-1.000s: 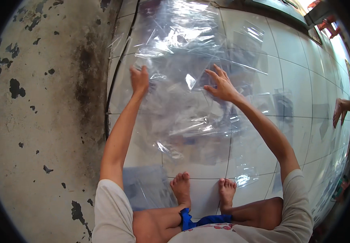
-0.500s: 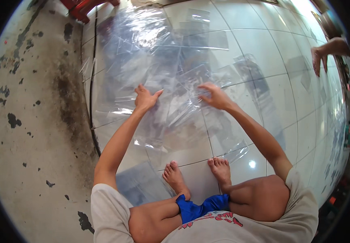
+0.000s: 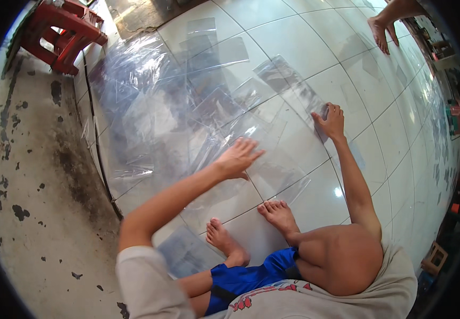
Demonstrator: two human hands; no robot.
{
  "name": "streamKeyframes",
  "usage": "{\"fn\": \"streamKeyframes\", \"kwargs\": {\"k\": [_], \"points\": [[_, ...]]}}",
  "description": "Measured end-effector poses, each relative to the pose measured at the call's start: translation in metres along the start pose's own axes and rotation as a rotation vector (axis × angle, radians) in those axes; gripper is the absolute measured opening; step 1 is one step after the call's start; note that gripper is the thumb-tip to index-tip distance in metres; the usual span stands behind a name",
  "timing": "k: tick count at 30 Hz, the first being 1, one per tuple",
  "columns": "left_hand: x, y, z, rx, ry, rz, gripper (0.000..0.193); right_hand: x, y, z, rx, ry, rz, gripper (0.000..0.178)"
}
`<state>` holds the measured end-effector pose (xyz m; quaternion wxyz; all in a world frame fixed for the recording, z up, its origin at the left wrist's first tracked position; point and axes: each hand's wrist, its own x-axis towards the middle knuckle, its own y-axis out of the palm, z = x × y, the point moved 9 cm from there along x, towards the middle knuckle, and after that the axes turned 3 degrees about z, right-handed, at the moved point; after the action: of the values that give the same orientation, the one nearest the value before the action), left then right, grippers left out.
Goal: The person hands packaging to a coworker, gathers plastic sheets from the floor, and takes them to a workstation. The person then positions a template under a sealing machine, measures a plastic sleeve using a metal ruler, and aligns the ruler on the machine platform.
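Clear plastic sheets (image 3: 155, 106) lie spread and overlapping over the white tiles. Above their near right part is my left hand (image 3: 238, 158), fingers spread and slightly blurred, with nothing seen in it. To the right, my right hand (image 3: 332, 122) rests at the edge of a long strip of clear plastic sheets (image 3: 293, 87), thumb and fingers apart. Whether the fingertips press on the strip or hover just over it I cannot tell. A neat stack of plastic sheets (image 3: 187, 250) lies beside my left foot.
A red plastic stool (image 3: 62, 37) stands at the far left, beyond a dark cable (image 3: 94, 143) along the tile edge. Worn concrete (image 3: 33, 175) runs down the left. Another person's foot (image 3: 380, 34) is at the far right. More plastic sheets (image 3: 437, 154) lie along the right.
My right hand has moved right, from the middle of the sheets to the long strip. My left hand has swung right over the nearer sheets. The view has turned to the right.
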<state>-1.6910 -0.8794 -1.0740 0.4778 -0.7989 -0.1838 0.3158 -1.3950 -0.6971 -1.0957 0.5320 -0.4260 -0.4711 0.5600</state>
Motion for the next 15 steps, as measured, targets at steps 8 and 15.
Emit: {"fn": "streamKeyframes", "kwargs": {"k": [8, 15], "points": [[0.055, 0.046, -0.020, -0.158, -0.272, -0.566, 0.084, -0.147, 0.031, 0.113, 0.126, -0.328, 0.236, 0.062], [0.053, 0.042, -0.016, -0.169, -0.576, -0.869, 0.053, -0.190, 0.033, 0.088, 0.304, -0.052, 0.528, 0.050]]}}
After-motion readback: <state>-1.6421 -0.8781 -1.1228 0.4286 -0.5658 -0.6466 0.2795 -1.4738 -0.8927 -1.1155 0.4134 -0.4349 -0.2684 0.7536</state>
